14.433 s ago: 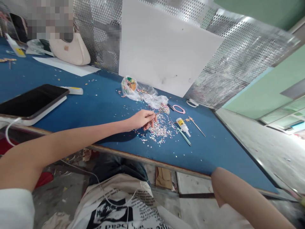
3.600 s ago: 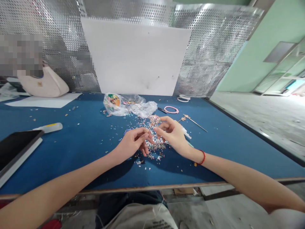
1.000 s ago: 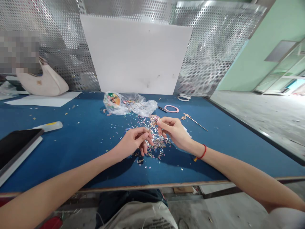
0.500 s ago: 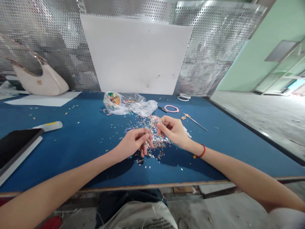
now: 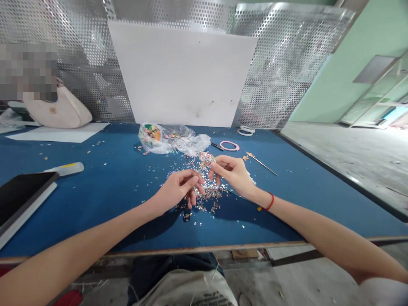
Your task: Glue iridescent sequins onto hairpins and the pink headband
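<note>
Head view: the left hand (image 5: 178, 187) pinches a thin gold-coloured stick (image 5: 199, 172) between thumb and fingers, and the stick's glittery head (image 5: 206, 158) sits just beyond those fingertips, beside the bent fingers of the right hand (image 5: 234, 174); whether these grip its edge or a tiny piece, I cannot tell. Beneath the fingers, shiny bits (image 5: 212, 193) lie scattered on the blue table (image 5: 117, 170). Past them are a crumpled plastic bag (image 5: 193, 145) and a pink ring (image 5: 229, 145). Well left of the left fingers, a bottle (image 5: 70, 169) lies by a phone (image 5: 24, 189).
</note>
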`<state>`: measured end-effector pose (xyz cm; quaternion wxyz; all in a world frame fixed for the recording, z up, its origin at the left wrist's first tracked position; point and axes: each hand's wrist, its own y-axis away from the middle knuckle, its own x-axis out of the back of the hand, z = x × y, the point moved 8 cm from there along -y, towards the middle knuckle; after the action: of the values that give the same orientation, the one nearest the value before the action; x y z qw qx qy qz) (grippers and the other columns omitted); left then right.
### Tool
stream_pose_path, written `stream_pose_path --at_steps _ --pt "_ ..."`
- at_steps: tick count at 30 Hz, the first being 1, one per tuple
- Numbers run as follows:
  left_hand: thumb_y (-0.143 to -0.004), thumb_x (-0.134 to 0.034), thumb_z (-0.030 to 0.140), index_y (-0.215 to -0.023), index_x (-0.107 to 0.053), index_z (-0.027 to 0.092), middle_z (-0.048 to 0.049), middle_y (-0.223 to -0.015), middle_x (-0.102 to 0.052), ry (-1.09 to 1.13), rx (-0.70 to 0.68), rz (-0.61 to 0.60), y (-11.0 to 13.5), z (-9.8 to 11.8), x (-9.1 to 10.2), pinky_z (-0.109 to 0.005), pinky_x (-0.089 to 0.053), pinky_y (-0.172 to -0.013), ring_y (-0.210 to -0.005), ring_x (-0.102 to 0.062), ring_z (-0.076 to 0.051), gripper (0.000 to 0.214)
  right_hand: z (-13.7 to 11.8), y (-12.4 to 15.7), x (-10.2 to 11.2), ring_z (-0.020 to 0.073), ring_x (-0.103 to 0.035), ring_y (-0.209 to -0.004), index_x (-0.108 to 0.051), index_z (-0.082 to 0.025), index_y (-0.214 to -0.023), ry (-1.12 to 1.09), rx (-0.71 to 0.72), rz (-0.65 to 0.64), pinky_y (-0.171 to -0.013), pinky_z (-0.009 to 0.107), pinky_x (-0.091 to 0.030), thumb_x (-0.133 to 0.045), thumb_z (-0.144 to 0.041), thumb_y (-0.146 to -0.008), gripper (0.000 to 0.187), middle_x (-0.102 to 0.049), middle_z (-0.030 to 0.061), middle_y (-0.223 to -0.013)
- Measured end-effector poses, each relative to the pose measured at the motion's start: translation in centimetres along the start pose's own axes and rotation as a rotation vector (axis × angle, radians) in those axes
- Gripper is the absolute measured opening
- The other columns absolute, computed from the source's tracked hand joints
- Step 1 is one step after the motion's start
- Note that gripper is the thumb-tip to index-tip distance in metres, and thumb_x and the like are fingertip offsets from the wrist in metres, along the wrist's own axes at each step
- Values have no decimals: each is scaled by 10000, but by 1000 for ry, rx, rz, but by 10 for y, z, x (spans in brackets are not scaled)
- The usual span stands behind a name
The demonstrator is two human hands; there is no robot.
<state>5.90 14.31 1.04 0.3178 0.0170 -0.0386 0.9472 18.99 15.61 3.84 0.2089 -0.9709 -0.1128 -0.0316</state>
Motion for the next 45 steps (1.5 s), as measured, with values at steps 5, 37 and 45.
stream_pose_path --at_steps 5,37,45 --pt "-927 -498 319 -865 -546 139 -39 -727 -669 -5 3 -3 0 -2 0 -179 -499 -392 -428 -576 -72 196 -4 2 -2 63 -545 -441 -580 -171 -745 92 32 -19 -422 201 -438 -612 -403 -877 268 -663 0 -614" --pt "-904 -499 342 -860 -538 147 -40 -732 -665 -101 -8 -18 1 0 -3 -190 -502 -383 -421 -574 -78 204 -4 4 0 71 -513 -478 -566 -180 -720 53 25 5 -451 221 -414 -640 -392 -862 265 -624 -11 -609" --pt "-917 -499 336 -865 -540 146 -40 -733 -659 -48 6 -1 1 -1 0 -192 -515 -394 -425 -575 -77 201 2 -1 -3 90 -563 -540 -624 -170 -801 -61 -13 -3 -450 209 -449 -662 -438 -828 272 -648 4 -649"
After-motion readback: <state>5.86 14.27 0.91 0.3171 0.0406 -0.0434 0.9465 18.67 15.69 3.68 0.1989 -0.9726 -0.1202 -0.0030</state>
